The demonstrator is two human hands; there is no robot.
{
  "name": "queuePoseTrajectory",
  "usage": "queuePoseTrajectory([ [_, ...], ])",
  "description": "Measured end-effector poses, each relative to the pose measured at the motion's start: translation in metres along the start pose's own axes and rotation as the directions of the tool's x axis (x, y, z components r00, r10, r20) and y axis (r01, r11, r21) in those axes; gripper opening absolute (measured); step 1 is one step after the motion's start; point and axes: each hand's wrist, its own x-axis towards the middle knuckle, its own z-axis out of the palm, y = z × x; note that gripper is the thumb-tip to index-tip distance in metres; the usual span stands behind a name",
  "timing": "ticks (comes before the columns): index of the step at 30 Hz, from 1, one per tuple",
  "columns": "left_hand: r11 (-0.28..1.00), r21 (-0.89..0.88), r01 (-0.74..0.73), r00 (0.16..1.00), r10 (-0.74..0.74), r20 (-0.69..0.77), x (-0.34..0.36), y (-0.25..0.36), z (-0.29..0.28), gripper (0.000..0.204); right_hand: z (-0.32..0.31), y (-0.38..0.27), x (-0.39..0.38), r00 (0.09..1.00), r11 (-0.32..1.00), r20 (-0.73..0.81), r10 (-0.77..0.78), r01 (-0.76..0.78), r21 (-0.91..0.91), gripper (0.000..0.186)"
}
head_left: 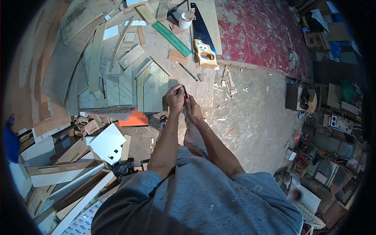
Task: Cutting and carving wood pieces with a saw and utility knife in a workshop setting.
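Note:
Close together in front of me, my left hand [176,98] and my right hand [193,110] have their fingers closed around a small dark and red object [185,92]. Its kind is too small and too covered to make out. Just left of my hands lies a house-shaped wooden panel [152,92] with a pointed top and strips along its sloping edges. Beyond my hands a dark pencil [188,72] rests on the work board. Farther off are a reddish-brown block [178,56], a green ruler [171,39] and a handsaw [203,33] with a yellow handle.
A white pot [185,20] stands beside the saw. Wood strips and panels [98,58] cover the board's left side. Offcuts and a white board [108,143] crowd the lower left, near an orange item [134,118]. Wood scraps [228,81] litter the concrete floor beside a red raised floor [258,39].

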Motion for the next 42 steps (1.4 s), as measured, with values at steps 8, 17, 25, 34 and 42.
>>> queuePoseTrajectory([
  [8, 0.981, 0.133, 0.144, 0.981, -0.159, 0.108, -0.006, 0.03, 0.005, 0.02, -0.004, 0.003, -0.016, 0.987, 0.995, -0.148, -0.061, 0.072, 0.069, 0.041],
  [17, 0.993, 0.048, 0.106, 0.987, -0.111, 0.113, -0.003, 0.007, 0.005, 0.02, 0.002, 0.007, -0.022, 0.986, 0.991, -0.164, -0.012, -0.011, -0.137, 0.03],
  [25, 0.992, 0.005, 0.123, 0.985, -0.122, 0.125, 0.002, 0.0, 0.005, 0.016, 0.012, -0.006, -0.021, 0.982, 0.977, -0.176, 0.062, -0.096, -0.191, 0.028],
  [34, 0.998, 0.052, -0.037, 0.993, 0.031, 0.11, 0.0, -0.002, 0.004, 0.014, -0.001, -0.032, -0.011, 0.986, 0.926, -0.066, 0.152, -0.165, -0.339, 0.029],
  [42, 0.977, 0.19, -0.093, 0.99, 0.07, 0.122, 0.0, 0.011, 0.006, 0.014, -0.009, -0.039, 0.006, 0.958, 0.822, -0.059, 0.281, -0.272, -0.5, 0.034],
])
